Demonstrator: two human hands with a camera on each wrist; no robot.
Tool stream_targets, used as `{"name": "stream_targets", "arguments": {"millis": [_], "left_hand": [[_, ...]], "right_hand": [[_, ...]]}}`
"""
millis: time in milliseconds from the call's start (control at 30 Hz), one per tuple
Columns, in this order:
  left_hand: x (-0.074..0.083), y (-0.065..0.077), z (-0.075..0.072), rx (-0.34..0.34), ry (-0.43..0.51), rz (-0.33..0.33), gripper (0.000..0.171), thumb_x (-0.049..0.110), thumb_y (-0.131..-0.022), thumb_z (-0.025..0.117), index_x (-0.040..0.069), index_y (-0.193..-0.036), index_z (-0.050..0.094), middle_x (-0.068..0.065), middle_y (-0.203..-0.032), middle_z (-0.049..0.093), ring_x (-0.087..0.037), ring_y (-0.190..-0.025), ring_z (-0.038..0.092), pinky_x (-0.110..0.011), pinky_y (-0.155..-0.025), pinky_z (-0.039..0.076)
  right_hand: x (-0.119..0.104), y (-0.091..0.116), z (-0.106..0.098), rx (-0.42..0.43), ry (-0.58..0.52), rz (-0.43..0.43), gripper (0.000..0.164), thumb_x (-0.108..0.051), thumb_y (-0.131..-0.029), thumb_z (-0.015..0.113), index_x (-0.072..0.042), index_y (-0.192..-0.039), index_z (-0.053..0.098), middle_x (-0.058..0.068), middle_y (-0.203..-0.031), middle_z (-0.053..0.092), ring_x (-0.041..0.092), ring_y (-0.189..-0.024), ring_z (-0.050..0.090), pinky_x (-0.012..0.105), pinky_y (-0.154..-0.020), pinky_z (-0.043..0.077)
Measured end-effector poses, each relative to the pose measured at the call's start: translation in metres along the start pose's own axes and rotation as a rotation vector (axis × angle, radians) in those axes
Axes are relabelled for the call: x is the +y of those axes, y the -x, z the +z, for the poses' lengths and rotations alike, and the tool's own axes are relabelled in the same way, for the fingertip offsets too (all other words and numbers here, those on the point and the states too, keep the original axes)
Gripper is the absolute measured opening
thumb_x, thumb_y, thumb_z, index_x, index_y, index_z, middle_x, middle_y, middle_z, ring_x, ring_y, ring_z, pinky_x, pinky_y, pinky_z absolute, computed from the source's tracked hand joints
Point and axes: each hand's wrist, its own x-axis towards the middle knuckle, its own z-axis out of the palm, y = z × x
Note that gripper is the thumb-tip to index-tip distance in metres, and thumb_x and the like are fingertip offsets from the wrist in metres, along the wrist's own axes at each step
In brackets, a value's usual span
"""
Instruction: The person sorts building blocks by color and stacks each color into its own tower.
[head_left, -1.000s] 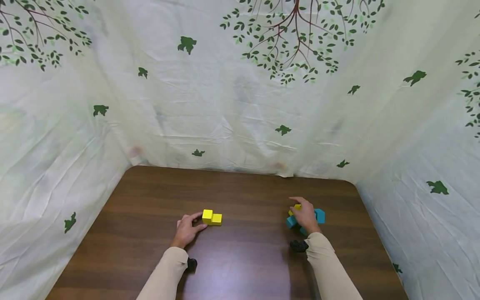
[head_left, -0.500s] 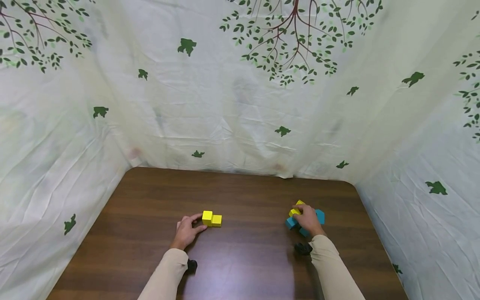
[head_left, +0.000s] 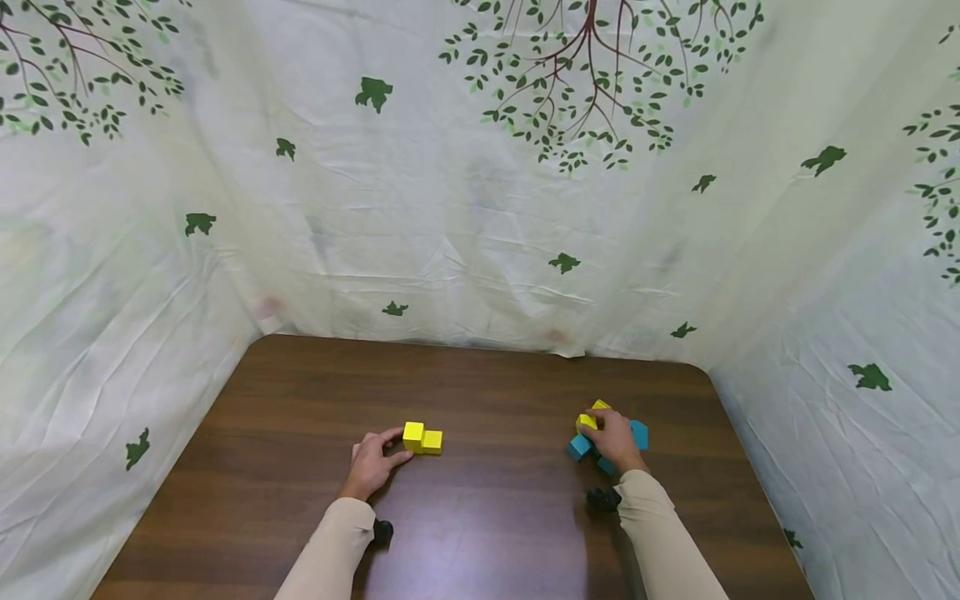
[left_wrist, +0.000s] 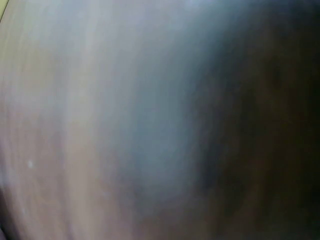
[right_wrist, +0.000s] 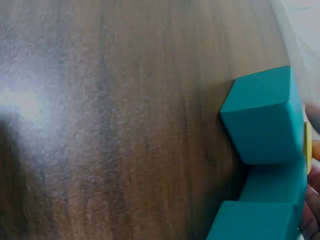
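Observation:
In the head view my left hand holds a yellow cube block between thumb and index finger. A lower yellow block sits against its right side. On the right, my right hand pinches a yellow block in a cluster with blue blocks. A further yellow block shows behind the fingers, and a blue block lies right of the hand. The palm hides part of this cluster. Teal-looking block faces and fingertips appear in the right wrist view; the left wrist view is blurred.
Both groups of blocks stand on a brown wooden table, well apart from each other. A white cloth printed with leaves hangs behind and on both sides. Black wrist cameras sit below the hands.
My right hand's raised index finger has come down onto the yellow block, and the hand has shifted slightly toward me. The yellow and blue cluster has moved slightly left. The left hand stays put.

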Motion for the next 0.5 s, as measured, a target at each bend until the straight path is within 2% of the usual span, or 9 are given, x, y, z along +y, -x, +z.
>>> {"name": "stream_targets", "arguments": {"millis": [233,500], "left_hand": [[-0.0006,-0.0002,0.0000,-0.001,-0.005,0.002,0.044,0.016,-0.081,0.077,0.005,-0.121,0.066,-0.010,-0.094,0.065,-0.026,-0.092,0.050,-0.044,-0.086,0.027],[-0.0017,-0.0008,-0.0002,-0.001,-0.002,0.006,0.045,0.016,-0.081,0.077,0.004,-0.122,0.065,-0.011,-0.096,0.066,-0.026,-0.094,0.050,-0.045,-0.086,0.027]], "right_hand": [[-0.0050,0.0003,-0.0015,-0.042,0.007,0.033,0.042,-0.005,-0.088,0.065,0.010,-0.126,0.057,0.028,-0.122,0.059,0.039,-0.105,0.058,0.050,-0.086,0.048],[-0.0058,-0.0005,0.0057,0.010,0.034,0.026,0.037,-0.002,-0.087,0.068,0.009,-0.122,0.060,0.026,-0.115,0.062,0.040,-0.102,0.059,0.050,-0.086,0.049]]}}
